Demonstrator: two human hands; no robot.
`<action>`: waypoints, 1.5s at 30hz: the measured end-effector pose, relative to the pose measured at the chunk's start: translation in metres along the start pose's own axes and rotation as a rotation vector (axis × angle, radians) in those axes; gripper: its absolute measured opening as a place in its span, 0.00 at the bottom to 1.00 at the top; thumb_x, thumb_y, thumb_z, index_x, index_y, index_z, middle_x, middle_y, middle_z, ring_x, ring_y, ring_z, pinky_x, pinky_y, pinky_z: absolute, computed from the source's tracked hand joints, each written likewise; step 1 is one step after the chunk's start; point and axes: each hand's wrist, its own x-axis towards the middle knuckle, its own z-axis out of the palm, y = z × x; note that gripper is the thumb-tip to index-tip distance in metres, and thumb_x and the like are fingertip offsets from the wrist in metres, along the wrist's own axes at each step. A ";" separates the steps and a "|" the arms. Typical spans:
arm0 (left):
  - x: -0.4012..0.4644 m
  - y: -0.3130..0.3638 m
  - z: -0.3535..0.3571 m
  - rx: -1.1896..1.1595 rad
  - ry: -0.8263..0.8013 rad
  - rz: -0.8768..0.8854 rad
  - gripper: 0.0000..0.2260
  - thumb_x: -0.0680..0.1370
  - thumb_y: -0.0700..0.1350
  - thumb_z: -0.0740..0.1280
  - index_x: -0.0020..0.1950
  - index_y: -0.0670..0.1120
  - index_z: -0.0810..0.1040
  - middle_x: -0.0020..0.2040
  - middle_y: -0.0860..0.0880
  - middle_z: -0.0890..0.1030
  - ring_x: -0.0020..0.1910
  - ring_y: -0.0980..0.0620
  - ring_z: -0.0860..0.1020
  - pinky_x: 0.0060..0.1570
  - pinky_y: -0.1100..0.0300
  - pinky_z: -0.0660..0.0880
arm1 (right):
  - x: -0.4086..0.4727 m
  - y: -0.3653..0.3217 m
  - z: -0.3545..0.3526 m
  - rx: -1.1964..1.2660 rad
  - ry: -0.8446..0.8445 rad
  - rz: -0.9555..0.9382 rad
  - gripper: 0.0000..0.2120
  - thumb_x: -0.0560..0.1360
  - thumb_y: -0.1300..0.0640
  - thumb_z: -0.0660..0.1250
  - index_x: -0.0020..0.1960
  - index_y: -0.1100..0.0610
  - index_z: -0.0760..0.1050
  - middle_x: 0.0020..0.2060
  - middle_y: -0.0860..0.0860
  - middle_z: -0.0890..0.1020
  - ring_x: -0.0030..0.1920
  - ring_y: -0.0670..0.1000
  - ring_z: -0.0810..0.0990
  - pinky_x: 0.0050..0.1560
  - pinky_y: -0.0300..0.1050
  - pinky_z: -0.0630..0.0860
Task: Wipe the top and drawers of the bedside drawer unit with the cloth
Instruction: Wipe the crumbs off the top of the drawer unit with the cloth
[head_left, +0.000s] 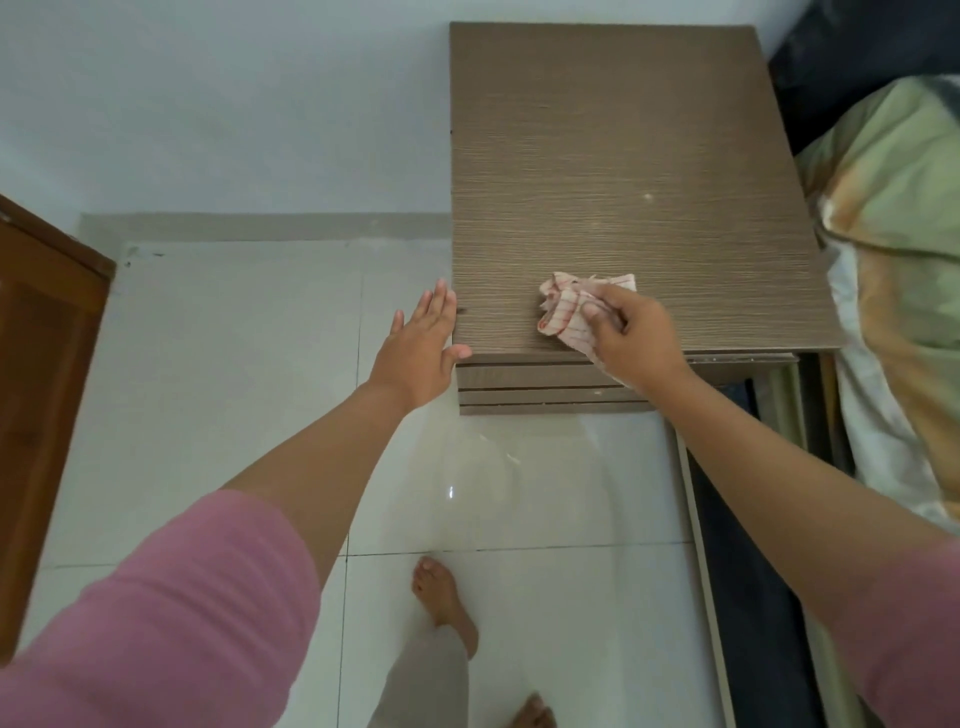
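Observation:
The bedside drawer unit (613, 156) has a brown wood-grain top and stands against the pale wall. Its drawer fronts (535, 387) show as stacked strips below the top's near edge. My right hand (631, 338) grips a crumpled white cloth with red stripes (569, 309) and holds it on the top near the front edge. My left hand (423, 345) is spread with straight fingers at the unit's front left corner, its thumb touching the edge.
A bed with green and orange bedding (893, 270) lies close on the right. A brown wooden door (41, 374) stands at the left. Glossy white floor tiles (234, 364) spread before the unit, and my bare feet (444, 597) stand on them.

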 end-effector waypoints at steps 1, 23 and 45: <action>0.000 -0.001 0.000 -0.002 0.001 0.008 0.28 0.80 0.51 0.54 0.75 0.44 0.44 0.76 0.47 0.43 0.75 0.50 0.43 0.71 0.47 0.44 | 0.008 0.000 0.002 -0.030 0.007 0.022 0.15 0.78 0.54 0.63 0.62 0.56 0.77 0.56 0.53 0.82 0.58 0.53 0.79 0.58 0.44 0.74; 0.002 -0.004 -0.004 0.100 -0.032 0.014 0.28 0.80 0.53 0.53 0.75 0.44 0.46 0.77 0.48 0.44 0.75 0.48 0.41 0.70 0.42 0.44 | 0.014 -0.024 0.062 -0.164 -0.261 -0.290 0.16 0.76 0.59 0.64 0.64 0.58 0.75 0.65 0.51 0.76 0.65 0.54 0.74 0.60 0.46 0.72; 0.001 0.000 0.002 0.206 0.015 -0.029 0.28 0.80 0.52 0.51 0.75 0.45 0.42 0.76 0.49 0.41 0.74 0.50 0.38 0.70 0.44 0.39 | 0.007 0.019 0.040 -0.101 -0.210 -0.414 0.16 0.76 0.58 0.65 0.64 0.54 0.76 0.66 0.46 0.73 0.60 0.43 0.75 0.60 0.40 0.72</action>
